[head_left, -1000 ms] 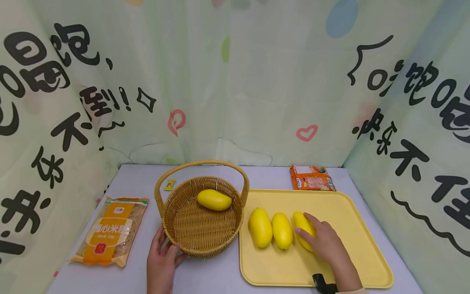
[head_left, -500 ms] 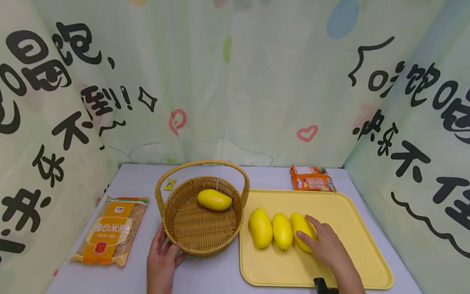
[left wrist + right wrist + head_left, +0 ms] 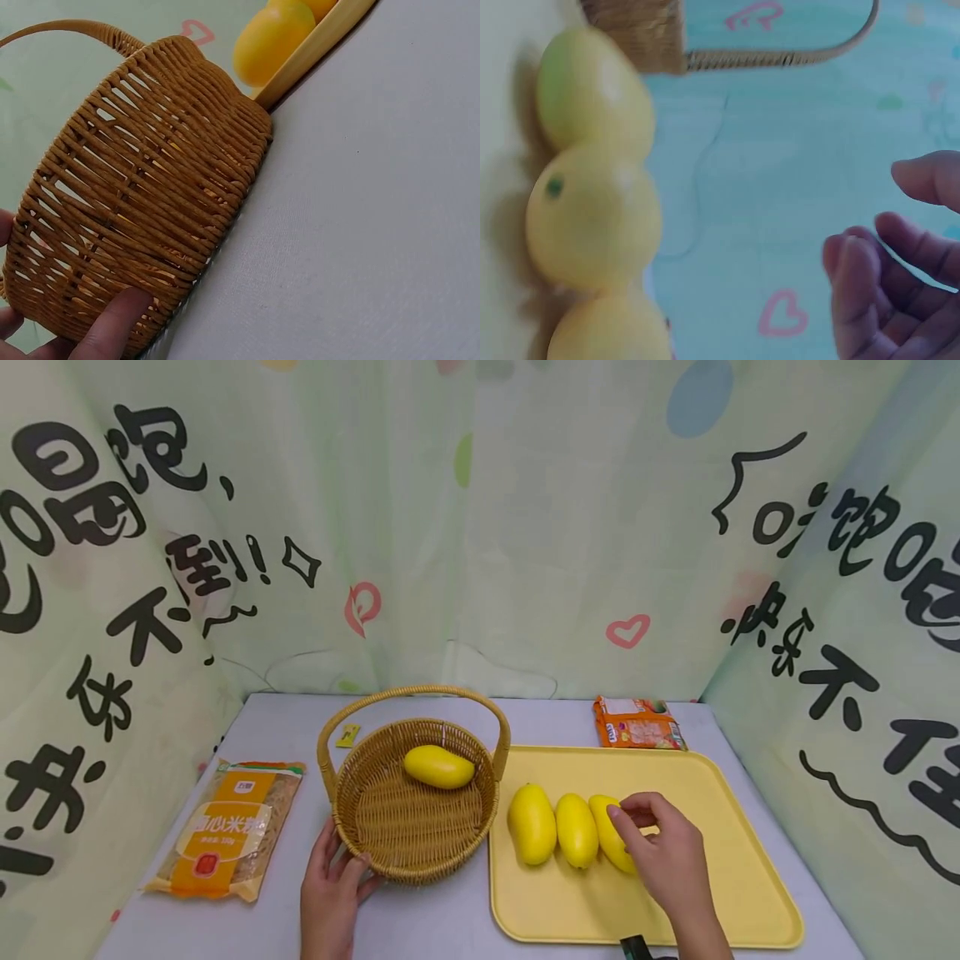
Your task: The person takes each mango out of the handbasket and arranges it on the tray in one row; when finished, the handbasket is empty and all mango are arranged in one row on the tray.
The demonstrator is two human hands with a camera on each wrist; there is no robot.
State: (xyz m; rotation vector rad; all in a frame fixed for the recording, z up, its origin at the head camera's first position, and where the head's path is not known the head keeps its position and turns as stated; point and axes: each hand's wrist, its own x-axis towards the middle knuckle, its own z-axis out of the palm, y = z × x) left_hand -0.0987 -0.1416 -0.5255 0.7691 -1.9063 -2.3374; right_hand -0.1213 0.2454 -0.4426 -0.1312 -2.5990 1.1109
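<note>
Three yellow mangoes, a left one, a middle one and a right one, lie side by side on the yellow tray. Just above and beside the right one is my right hand; in the right wrist view its loosely bent fingers hold nothing and stand apart from the fruit. Another mango lies inside the wicker basket. My left hand rests against the basket's lower left outside; in the left wrist view the thumb touches its woven wall.
A bag of rice noodles lies left of the basket. Behind the basket is a small yellow packet. An orange snack packet lies beyond the tray. Printed curtains enclose the white table. The basket's arched handle stands up.
My right hand has come up off the right mango, its fingers drawn away. That mango has shifted left against the middle one. The left hand and basket stay put.
</note>
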